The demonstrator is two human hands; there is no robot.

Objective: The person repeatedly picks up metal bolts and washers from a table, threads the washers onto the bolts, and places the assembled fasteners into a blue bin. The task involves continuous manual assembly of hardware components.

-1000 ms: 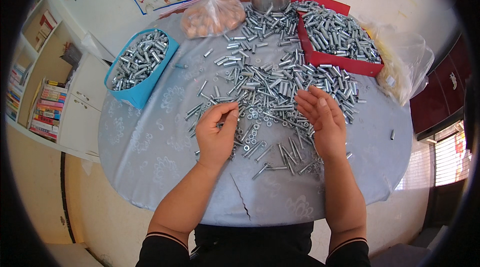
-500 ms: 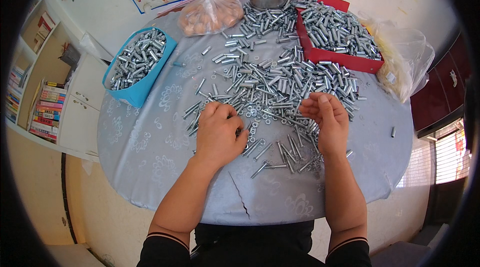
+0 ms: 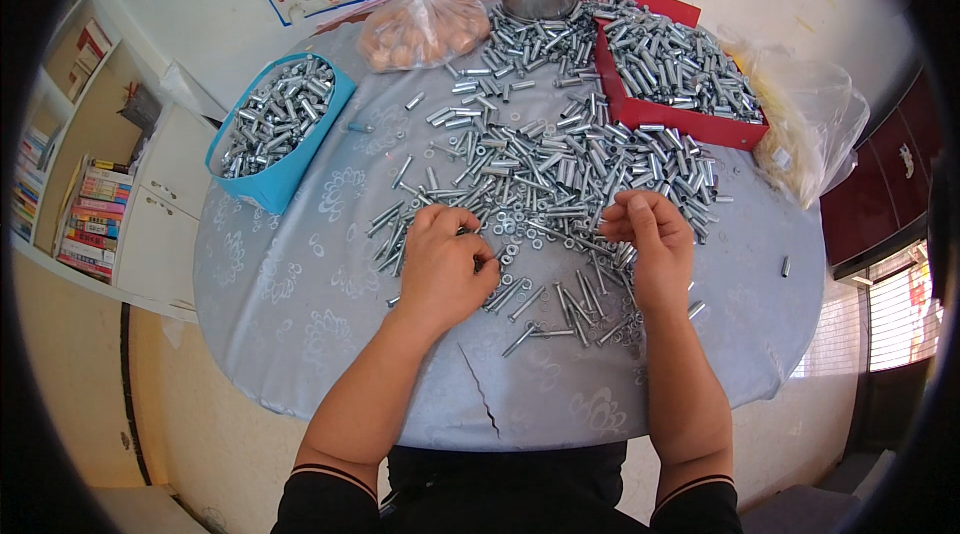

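Silver bolts (image 3: 553, 334), bright and metallic, with long slim shanks and thicker ends. Mixed in among them, shiny tubular sleeves (image 3: 580, 177), smooth and stouter than the bare shanks, plus small ring-shaped nuts and washers (image 3: 511, 229). All heaped loosely across the middle of the bench (image 3: 290, 364), pointing every which way over a grey cloth with pale flower patterns; thickest toward the red box, thinner and more spread out nearer the body.

At the near left edge of the heap, the left hand (image 3: 440, 269), back upward, with left fingers (image 3: 448, 220) curled and only a narrow gap toward the thumb. Too hidden to make out any small piece in that grip. Bolts just beyond and to the left of these fingers, more bolts and loose rings just to the right.

At the right side of the heap, the right hand (image 3: 658, 254), thumb uppermost, with right fingers (image 3: 618, 215) bent inward and close to the thumb. Contents likewise impossible to tell. Sleeves just beyond, bolts and rings to the left, between the 2 hands.

Farther off, 2 filled containers: a blue bin (image 3: 285, 174) at the left and a red box (image 3: 690, 130) at the far right.
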